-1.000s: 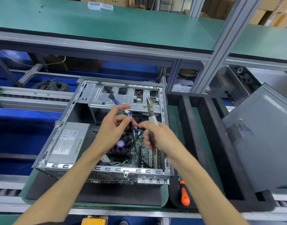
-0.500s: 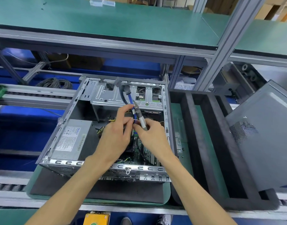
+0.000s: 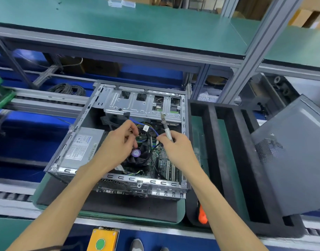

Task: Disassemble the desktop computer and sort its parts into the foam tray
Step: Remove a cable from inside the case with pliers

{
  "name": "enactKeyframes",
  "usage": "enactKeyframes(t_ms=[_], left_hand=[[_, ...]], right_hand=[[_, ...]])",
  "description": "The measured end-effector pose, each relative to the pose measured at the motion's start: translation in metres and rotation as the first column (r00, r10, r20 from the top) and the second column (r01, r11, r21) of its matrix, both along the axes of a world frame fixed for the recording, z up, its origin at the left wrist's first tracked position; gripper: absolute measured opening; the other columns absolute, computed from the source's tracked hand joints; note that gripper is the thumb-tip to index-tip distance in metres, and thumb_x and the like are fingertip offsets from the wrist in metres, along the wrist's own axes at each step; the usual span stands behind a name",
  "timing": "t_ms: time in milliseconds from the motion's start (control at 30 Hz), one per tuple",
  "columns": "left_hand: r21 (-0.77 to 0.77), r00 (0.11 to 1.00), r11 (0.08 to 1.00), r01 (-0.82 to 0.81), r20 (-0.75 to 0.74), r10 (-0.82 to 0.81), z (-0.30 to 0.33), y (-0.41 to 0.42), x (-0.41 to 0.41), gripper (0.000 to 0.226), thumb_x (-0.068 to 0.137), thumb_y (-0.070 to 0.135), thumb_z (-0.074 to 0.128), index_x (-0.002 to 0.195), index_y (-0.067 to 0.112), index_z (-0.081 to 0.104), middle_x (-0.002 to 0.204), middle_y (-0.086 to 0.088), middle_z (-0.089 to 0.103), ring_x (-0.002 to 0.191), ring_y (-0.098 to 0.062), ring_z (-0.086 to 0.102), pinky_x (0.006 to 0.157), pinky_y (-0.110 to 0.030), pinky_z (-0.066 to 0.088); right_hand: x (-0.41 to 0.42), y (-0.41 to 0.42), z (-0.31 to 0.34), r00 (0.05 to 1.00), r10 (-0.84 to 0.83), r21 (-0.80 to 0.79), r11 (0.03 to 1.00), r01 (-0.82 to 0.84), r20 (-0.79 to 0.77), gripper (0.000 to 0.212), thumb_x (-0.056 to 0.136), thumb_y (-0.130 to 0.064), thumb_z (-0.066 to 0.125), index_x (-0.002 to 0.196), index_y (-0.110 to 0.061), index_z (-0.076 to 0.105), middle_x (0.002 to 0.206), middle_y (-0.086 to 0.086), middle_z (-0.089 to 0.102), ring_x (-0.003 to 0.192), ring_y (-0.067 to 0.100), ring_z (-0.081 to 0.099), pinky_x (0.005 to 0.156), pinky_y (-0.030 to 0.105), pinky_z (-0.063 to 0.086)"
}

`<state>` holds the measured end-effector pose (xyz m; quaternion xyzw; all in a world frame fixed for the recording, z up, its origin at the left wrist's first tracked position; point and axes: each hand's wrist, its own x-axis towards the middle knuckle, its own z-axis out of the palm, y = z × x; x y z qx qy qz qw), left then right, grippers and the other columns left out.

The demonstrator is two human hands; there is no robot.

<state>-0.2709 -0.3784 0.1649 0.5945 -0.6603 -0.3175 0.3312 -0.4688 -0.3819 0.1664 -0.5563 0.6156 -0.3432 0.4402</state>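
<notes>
The right hand [image 3: 175, 147] gripped the pale handle of a pair of pliers [image 3: 166, 126], tips pointing up toward the drive cage [image 3: 141, 104], and its fingertips pinched a blue cable [image 3: 150, 127] as well. The left hand [image 3: 117, 145] hovered just beside it with fingers curled; whether they held the cable's other stretch could not be told. Both hands worked over the open desktop computer [image 3: 94, 142], above the CPU fan [image 3: 137, 154] and right of the power supply [image 3: 81, 145]. The black foam tray [image 3: 211, 142] sat just right of the case, with an orange-handled screwdriver [image 3: 202, 215] in its near end and the grey side panel [image 3: 296, 160] leaning on its far side.
</notes>
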Motion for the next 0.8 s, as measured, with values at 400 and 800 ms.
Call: enactKeyframes(t_ms=[400,800], left_hand=[[-0.08,0.958,0.967,-0.243,-0.174,0.226,0.069,0.065,0.005,0.014,0.101,0.017,0.054,0.114,0.022,0.054,0.088,0.009,0.076,0.062,-0.007,0.054,0.058,-0.014,0.044],[-0.011,0.597,0.625,-0.781,-0.31,0.74,0.062,0.241,0.116,0.014,0.092,0.009,0.068,0.097,0.017,0.078,0.078,0.0,0.074,0.066,-0.007,0.063,0.058,-0.02,0.054]], right_hand=[[0.016,0.017,0.029,0.939,0.228,-0.05,0.974,-0.223,0.259,0.049,0.095,-0.071,0.035,0.092,-0.029,0.06,0.063,-0.013,0.048,0.058,0.001,0.044,0.063,0.026,0.033],[0.168,0.116,0.024,0.594,0.74,-0.183,0.662,-0.727,0.315,0.065,0.081,-0.062,0.059,0.08,0.001,0.04,0.07,0.0,0.035,0.063,0.01,0.036,0.057,0.024,0.031]])
